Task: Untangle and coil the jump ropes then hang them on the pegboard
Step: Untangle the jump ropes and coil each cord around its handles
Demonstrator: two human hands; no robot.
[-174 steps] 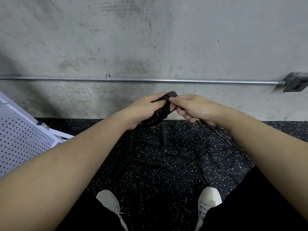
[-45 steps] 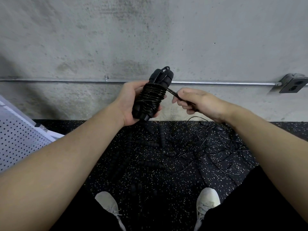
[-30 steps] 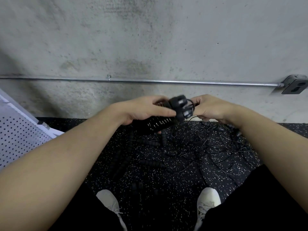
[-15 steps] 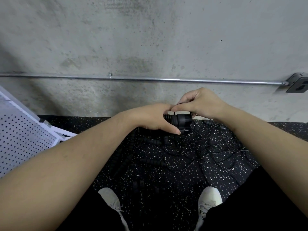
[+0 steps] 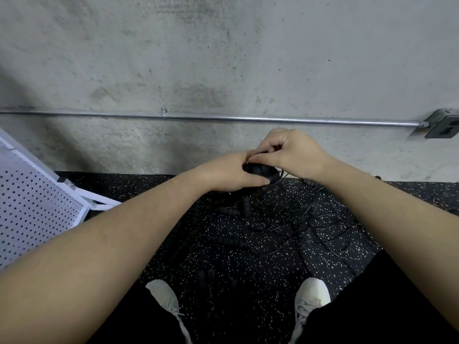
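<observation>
- Left hand [image 5: 229, 173]: back up, fingers wrapped over a black bundle; thumb lies along its near side. Grip clenched round the bundle.
- Right hand [image 5: 291, 151]: fingers curled, tips meeting the left hand at the top of the bundle; grip pinching something there, too hidden to say what exactly.
- Bundle [image 5: 264, 170]: coiled jump rope, black, matte, rounded end showing between the two hands; held above the floor, in front of the wall's base.
- Loose ropes [image 5: 285, 219]: thin glossy black cords in tangled loops, with ribbed black foam handles among them; lying on the floor below the hands, between and beyond the shoes.
- Floor [image 5: 248, 269]: black rubber, white speckles.
- Pegboard [image 5: 29, 209]: white perforated panel in a white frame, tilted, at the left edge.
- Wall [image 5: 223, 58]: grey concrete, mottled.
- Conduit [image 5: 248, 119]: metal tube, horizontal along the wall, ending at a metal box [image 5: 443, 126].
- Shoes [image 5: 313, 297]: white, laced, at bottom.
</observation>
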